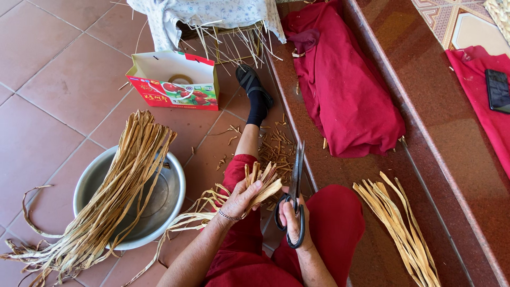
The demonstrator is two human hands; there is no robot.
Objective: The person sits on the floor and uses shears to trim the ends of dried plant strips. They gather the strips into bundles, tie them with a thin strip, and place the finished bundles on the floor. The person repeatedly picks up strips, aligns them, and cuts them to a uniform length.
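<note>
Head view: left hand [240,199] pinches light, brittle straw strips [261,183] near their ends; right hand [291,215], at three o'clock, grips scissors [295,186].

Setting: tiled home porch or courtyard used for fibre craft. Evidence: terracotta floor tiles [58,90] left of the hands; polished reddish stone step [457,127] to their right; round metal basin [171,187] of dried straw strips [114,191] at left.
</note>
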